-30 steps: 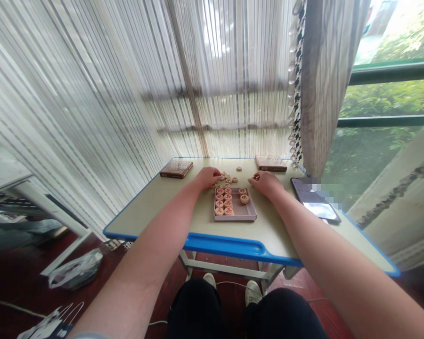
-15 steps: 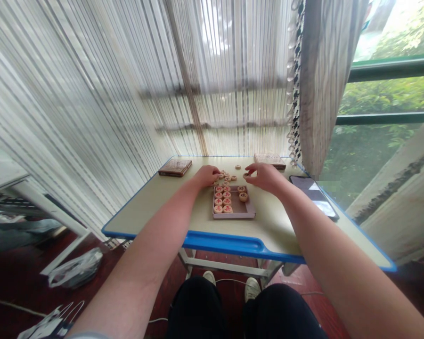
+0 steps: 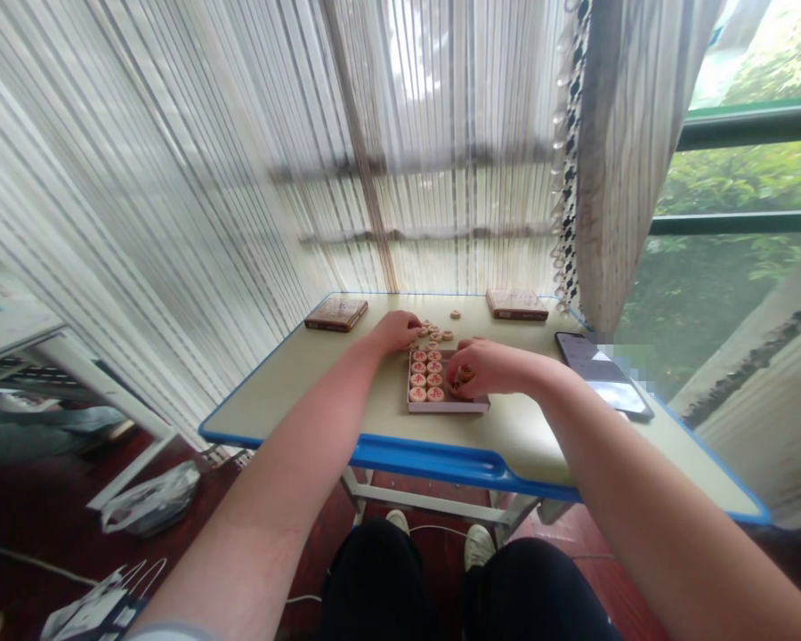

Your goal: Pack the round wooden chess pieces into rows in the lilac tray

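Observation:
A shallow open box [image 3: 449,408] lies on the table, its left side filled with two columns of round Chinese chess pieces [image 3: 418,380] marked in red. Over the right half of the box is my right hand [image 3: 484,367], its fingers pinched around a Chinese chess piece [image 3: 462,377] low inside. My left hand [image 3: 398,330] rests behind the box's left corner with fingers curled together at the edge of the loose pieces [image 3: 435,336]; whatever it may grip is hidden. One chess piece [image 3: 455,314] lies apart, farther back.
Two flat patterned boxes, one at the back left [image 3: 337,313] and one at the back right [image 3: 517,304], sit on the blue-edged table [image 3: 267,378]. A phone [image 3: 604,374] lies along the right edge. Striped string curtains [image 3: 433,205] hang behind.
My right hand has moved from behind the box, carrying a chess piece down and left into its right half. My left hand stays near the loose pieces. The view has shifted slightly.

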{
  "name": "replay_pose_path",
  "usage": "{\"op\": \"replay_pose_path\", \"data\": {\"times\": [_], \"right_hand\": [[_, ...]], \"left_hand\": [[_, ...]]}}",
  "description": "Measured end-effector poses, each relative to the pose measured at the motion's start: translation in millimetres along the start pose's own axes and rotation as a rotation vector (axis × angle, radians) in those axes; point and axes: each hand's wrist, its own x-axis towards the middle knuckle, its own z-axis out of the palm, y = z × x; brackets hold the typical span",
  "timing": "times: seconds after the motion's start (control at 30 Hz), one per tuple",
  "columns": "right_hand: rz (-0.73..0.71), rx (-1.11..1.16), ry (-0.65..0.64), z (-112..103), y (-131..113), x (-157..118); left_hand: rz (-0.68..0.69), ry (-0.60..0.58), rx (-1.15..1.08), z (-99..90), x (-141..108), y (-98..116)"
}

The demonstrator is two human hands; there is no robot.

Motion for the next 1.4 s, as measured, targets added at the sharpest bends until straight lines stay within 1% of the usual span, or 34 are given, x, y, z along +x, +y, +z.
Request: {"op": "replay_pose_path", "data": {"times": [0.27,0.5,0.7,0.93,1.2,1.3,1.4], "right_hand": [[0.008,0.005,-0.027,-1.7,0.7,-2.5],[0.032,0.031,-0.063,-3.1,1.8,-3.8],[0.027,0.010,-0.012,-4.9,4.7,-5.2],[0.034,0.015,-0.001,-7.0,2.4,-5.8],[0.007,0.012,-0.032,-7.3,1.8,-5.0],[0.021,0.017,-0.013,-6.5,2.6,-4.8],[0.035,0.024,0.042,-6.3,4.7,-3.5]], "left_hand": [[-0.018,-0.022,0.011,-1.3,0.1,2.4],[0.011,-0.021,0.012,-0.4,0.6,2.1],[0.021,-0.038,0.012,-0.8,0.2,4.2],[0.016,-0.045,0.006,1.2,1.3,3.1],[0.015,-0.056,0.007,-0.6,0.1,4.4],[0.013,-0.055,0.002,0.3,0.4,3.9],[0.022,-0.027,0.013,2.1,0.8,2.8]]}}
